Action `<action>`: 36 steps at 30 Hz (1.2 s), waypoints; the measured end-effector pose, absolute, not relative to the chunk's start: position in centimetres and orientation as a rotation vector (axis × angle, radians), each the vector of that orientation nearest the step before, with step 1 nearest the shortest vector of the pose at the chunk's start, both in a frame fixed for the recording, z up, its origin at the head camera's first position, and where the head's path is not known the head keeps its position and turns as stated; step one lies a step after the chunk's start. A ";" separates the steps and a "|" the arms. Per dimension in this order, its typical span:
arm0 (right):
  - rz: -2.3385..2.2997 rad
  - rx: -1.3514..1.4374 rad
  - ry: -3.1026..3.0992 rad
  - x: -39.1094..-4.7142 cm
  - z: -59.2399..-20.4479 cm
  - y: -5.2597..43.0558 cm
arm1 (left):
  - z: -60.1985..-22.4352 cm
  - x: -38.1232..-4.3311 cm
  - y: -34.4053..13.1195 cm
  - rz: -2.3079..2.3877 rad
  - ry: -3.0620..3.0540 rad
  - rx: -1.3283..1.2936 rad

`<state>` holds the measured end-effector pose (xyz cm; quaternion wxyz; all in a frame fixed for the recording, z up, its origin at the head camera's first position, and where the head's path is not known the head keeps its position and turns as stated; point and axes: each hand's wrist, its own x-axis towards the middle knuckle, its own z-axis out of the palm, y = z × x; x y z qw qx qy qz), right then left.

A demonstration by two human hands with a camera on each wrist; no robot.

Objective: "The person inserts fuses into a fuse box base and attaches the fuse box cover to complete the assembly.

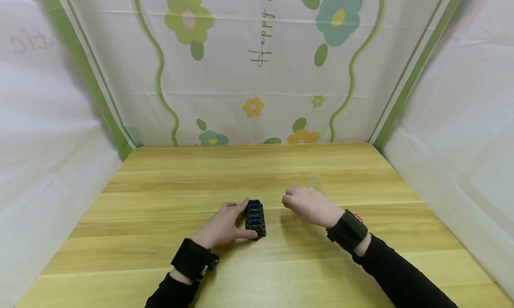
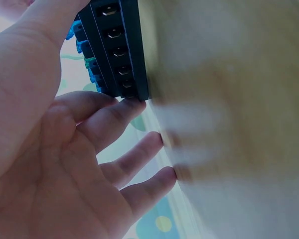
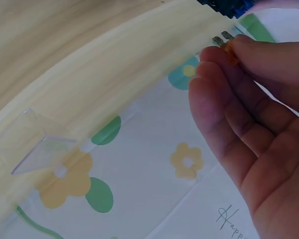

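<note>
A black fuse block (image 1: pixel 255 219) with blue pieces along its top stands on the wooden table. My left hand (image 1: pixel 222 226) grips it from the left, thumb at the near end and fingers at the far end. In the left wrist view, a row of metal-lined slots shows on the side of the block (image 2: pixel 120 52). To the right of the block, my right hand (image 1: pixel 311 205) is raised over the table. Between its thumb and index finger it pinches a small orange blade fuse (image 3: pixel 231 51), whose two metal prongs point away from the fingers.
A clear plastic cover (image 3: pixel 45 149) lies on the table beyond my right hand. The wooden table (image 1: pixel 160 183) ends at a white cloth backdrop (image 1: pixel 225 76) printed with flowers. White cloth walls (image 1: pixel 453 107) flank both sides.
</note>
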<state>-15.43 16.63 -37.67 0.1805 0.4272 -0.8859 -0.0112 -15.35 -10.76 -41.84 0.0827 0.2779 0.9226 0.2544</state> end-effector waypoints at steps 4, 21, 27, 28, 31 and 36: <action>0.019 1.221 -2.476 -15.3 -37.4 16.0 | -41.8 -15.5 -10.8 0.754 2.754 0.833; 0.092 1.232 -2.395 -14.4 -38.3 13.0 | -41.7 -15.4 -10.8 0.756 2.773 0.836; 0.238 1.213 -2.389 -13.9 -39.0 12.3 | -41.8 -15.6 -10.8 0.755 2.780 0.845; 0.255 1.206 -2.381 -13.9 -39.0 12.2 | -41.8 -15.6 -10.8 0.755 2.780 0.848; 0.286 1.185 -2.338 -13.7 -38.9 11.8 | -41.8 -15.6 -10.8 0.756 2.777 0.867; 0.294 1.190 -2.276 -13.4 -39.1 11.0 | -41.7 -15.6 -10.8 0.754 2.775 0.890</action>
